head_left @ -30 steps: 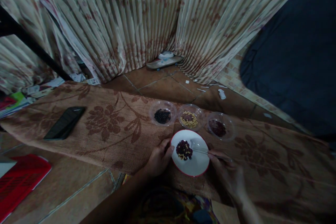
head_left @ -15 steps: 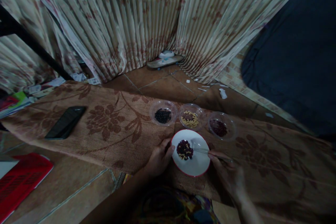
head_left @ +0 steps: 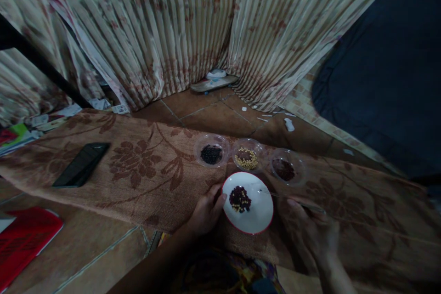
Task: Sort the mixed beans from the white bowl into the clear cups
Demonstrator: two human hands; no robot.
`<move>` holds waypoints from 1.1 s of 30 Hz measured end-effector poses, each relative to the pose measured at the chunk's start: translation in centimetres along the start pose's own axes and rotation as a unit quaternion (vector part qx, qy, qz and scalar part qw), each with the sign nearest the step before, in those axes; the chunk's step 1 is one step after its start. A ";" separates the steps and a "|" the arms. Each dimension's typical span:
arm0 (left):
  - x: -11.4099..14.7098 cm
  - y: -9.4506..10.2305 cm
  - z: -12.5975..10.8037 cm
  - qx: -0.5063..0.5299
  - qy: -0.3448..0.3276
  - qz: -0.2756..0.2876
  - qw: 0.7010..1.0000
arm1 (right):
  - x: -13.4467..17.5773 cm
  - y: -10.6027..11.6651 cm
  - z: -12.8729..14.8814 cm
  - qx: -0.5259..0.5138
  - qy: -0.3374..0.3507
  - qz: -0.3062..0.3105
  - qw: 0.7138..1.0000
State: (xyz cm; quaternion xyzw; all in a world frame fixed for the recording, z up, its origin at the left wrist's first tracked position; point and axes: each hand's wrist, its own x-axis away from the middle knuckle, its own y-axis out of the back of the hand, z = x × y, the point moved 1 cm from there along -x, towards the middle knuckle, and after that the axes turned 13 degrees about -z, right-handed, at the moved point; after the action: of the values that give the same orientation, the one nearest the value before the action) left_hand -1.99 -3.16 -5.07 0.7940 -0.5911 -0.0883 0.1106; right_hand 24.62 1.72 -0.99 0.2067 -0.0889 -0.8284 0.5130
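I count 3 clear bowls (head_left: pixel 211 150) (head_left: pixel 246 155) (head_left: pixel 287 166), 1 white plate (head_left: pixel 258 216), 1 spoon (head_left: pixel 292 199), 1 phone (head_left: pixel 81 164), my 2 hands (head_left: pixel 206 211) (head_left: pixel 310 232).

No lettering can be read anywhere; the papers (head_left: pixel 51 117) by the curtain are perhaps printed, too blurred.

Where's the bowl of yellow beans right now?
In the head view, the bowl of yellow beans sits mid-row on the floral cloth, just beyond the white plate.
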 end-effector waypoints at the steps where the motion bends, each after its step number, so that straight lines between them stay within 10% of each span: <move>1: 0.0 0.0 0.0 0.003 -0.001 0.001 1.000 | -0.8 0.4 0.3 0.011 0.022 -0.030 0.999; 10: 0.0 0.0 0.0 0.029 -0.007 0.009 1.000 | -6.5 1.5 -1.1 0.004 0.027 -0.222 0.975; 25: 0.0 -0.1 0.1 0.012 0.005 0.007 1.000 | 0.5 -0.8 -0.4 -0.015 -0.018 0.012 1.000; 33: 0.0 -0.2 0.2 -0.002 -0.013 -0.012 1.000 | 0.9 0.0 0.3 0.014 0.054 -0.059 0.997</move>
State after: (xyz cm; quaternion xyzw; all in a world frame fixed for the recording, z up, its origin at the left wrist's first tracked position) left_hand -1.85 -3.15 -5.29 0.7999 -0.5825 -0.1010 0.1029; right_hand 24.13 0.96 -0.98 0.2629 -0.0600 -0.8436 0.4643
